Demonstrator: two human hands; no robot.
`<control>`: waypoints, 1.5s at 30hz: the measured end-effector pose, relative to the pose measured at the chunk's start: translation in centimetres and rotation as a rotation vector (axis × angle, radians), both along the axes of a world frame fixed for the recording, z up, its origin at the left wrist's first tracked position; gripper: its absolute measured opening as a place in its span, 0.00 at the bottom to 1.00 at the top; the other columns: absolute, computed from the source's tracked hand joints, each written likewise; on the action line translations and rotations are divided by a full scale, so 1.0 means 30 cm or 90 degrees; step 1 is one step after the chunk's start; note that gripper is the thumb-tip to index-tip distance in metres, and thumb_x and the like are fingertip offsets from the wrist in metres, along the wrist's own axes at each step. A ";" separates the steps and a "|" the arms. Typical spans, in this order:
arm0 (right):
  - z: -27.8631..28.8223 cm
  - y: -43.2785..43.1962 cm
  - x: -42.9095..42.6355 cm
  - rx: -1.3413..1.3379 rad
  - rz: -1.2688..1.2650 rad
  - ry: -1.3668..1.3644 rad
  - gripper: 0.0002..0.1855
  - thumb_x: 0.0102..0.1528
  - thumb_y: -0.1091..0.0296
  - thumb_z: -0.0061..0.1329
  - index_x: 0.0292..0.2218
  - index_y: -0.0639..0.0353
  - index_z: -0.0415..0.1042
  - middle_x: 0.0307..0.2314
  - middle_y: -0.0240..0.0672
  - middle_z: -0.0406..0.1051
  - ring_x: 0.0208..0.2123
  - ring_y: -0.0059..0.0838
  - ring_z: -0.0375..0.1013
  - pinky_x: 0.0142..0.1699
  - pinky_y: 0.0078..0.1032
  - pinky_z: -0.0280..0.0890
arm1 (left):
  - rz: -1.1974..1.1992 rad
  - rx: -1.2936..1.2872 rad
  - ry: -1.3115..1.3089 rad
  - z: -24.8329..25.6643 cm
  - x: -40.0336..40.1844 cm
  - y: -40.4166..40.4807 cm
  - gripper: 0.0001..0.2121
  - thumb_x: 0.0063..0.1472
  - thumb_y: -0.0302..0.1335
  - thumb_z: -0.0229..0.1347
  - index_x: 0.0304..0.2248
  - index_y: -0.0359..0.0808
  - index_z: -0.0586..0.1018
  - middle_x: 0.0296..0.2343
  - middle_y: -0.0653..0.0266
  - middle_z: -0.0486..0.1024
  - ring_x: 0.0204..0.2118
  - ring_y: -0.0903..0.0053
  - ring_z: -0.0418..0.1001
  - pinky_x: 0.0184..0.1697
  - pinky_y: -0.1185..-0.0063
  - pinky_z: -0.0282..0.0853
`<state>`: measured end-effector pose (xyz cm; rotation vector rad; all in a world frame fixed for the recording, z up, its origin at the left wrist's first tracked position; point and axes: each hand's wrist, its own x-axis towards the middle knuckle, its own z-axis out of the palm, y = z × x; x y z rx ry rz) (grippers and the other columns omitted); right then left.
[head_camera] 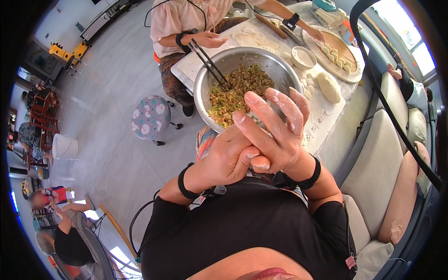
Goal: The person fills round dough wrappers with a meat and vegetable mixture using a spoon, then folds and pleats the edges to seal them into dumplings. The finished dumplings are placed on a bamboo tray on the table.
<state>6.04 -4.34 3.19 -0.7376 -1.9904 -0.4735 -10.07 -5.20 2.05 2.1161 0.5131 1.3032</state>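
My left hand (224, 157) and my right hand (280, 140) are pressed together in front of my chest, thumbs side by side. White flour coats the fingers of my right hand, which are spread and bent. Whether something sits between the palms is hidden. Just beyond them stands a large stainless steel bowl (201, 82) of chopped filling (245, 80) with green bits. A pair of dark chopsticks (210, 64) leans in the filling against the rim.
Across the table (323, 131), a co-worker's hand (316, 35) reaches to a round woven tray (357, 71) of dumplings (334, 54). Nearby are a dough piece (329, 87), a flour bowl (303, 57), flat wrappers (253, 37) and a rolling pin (271, 26). A round stool (151, 117) stands left.
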 end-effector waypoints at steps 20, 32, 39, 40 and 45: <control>-0.051 0.019 0.050 -0.081 0.104 0.082 0.20 0.53 0.63 0.33 0.34 0.63 0.75 0.34 0.40 0.77 0.46 0.39 0.74 0.59 0.48 0.48 | 0.045 0.058 0.005 -0.032 0.080 -0.001 0.12 0.66 0.26 0.40 0.41 0.27 0.72 0.36 0.49 0.73 0.37 0.55 0.75 0.40 0.67 0.70; -0.056 0.026 0.138 -0.451 0.028 0.088 0.71 0.36 0.29 0.59 0.63 0.71 0.39 0.60 0.53 0.52 0.62 0.53 0.50 0.65 0.44 0.42 | -0.212 -0.508 -0.126 -0.082 0.095 0.059 0.48 0.56 0.69 0.25 0.62 0.34 0.49 0.38 0.61 0.72 0.31 0.82 0.68 0.29 0.85 0.64; -0.093 -0.002 0.156 -0.368 0.092 0.061 0.54 0.38 0.49 0.66 0.60 0.64 0.56 0.58 0.48 0.58 0.61 0.52 0.56 0.62 0.41 0.54 | -0.250 -0.468 -0.207 -0.108 0.092 0.058 0.52 0.51 0.72 0.25 0.64 0.39 0.32 0.42 0.58 0.68 0.38 0.82 0.66 0.34 0.86 0.62; -0.082 -0.015 0.148 -0.342 0.087 0.108 0.46 0.39 0.55 0.67 0.56 0.62 0.64 0.54 0.45 0.64 0.58 0.50 0.61 0.59 0.39 0.58 | -0.249 -0.464 -0.207 -0.110 0.092 0.056 0.52 0.51 0.72 0.26 0.64 0.39 0.32 0.43 0.58 0.68 0.39 0.81 0.66 0.36 0.85 0.63; -0.072 -0.067 0.179 -0.240 0.011 0.082 0.32 0.38 0.62 0.67 0.45 0.58 0.73 0.45 0.38 0.70 0.49 0.43 0.67 0.53 0.35 0.63 | -0.243 -0.427 -0.191 -0.098 0.115 0.050 0.52 0.53 0.71 0.28 0.64 0.39 0.31 0.47 0.58 0.63 0.41 0.79 0.63 0.43 0.79 0.62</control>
